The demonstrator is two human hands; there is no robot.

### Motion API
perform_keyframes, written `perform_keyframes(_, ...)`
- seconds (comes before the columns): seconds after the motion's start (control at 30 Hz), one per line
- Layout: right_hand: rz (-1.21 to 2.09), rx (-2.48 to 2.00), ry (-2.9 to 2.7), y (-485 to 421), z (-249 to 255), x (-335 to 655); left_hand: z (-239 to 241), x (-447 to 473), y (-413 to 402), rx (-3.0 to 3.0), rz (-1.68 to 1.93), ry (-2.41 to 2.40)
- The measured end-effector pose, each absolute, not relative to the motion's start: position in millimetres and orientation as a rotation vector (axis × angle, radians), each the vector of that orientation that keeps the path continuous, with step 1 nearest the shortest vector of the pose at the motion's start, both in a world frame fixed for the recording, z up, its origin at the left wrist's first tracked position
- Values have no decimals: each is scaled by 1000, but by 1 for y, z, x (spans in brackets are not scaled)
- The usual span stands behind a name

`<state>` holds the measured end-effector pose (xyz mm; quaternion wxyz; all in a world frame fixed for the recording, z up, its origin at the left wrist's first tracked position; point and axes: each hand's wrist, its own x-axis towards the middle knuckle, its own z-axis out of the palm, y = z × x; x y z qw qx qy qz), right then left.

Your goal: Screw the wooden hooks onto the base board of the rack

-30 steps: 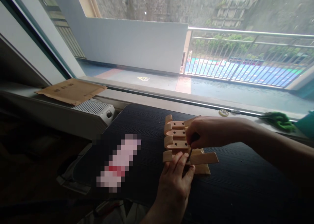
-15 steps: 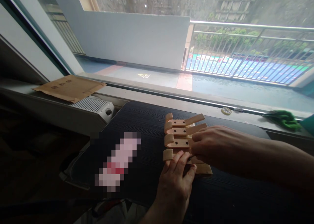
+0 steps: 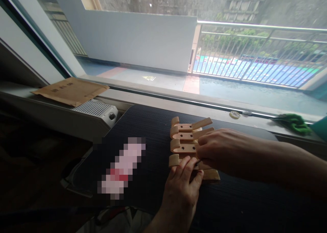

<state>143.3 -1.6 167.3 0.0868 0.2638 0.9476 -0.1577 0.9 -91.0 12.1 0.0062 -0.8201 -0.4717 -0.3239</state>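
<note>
A pale wooden hook rack lies on the dark table, its several curved hooks set side by side. Dark screw heads show on the upper hooks. My left hand grips the nearest hook, fingers across it and thumb on the near side. Over the right part of the rack, my right hand is closed with its fingers pinched together. A thin dark bit shows below those fingers, close to my left fingertips; what it belongs to is hidden.
A blurred pink and red patch lies left of the rack. Along the window sill are a roll of tape, a green cloth and, at left, a brown envelope above a white radiator.
The whole view has shifted very slightly. Both hands keep nearly the same place on the rack, and nothing else has visibly moved.
</note>
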Motion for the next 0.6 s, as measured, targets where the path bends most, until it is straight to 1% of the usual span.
perform_keyframes(0.1,-474,776,2784,1,169,140,11,1,-91,-2561,-1021,-1478)
perform_keyframes(0.2,-515,858,2728,9,172,136,10,1,-92,-2567,-1013,-1475)
perform_keyframes(0.4,-733,1061,2540,28,169,141,8,1,-95,-2579,-982,-1492)
perform_keyframes(0.47,-671,1069,2576,21,170,139,7,2,-94,-2575,-996,-1489)
perform_keyframes(0.6,-365,923,2671,0,173,126,7,2,-92,-2582,-1021,-1494)
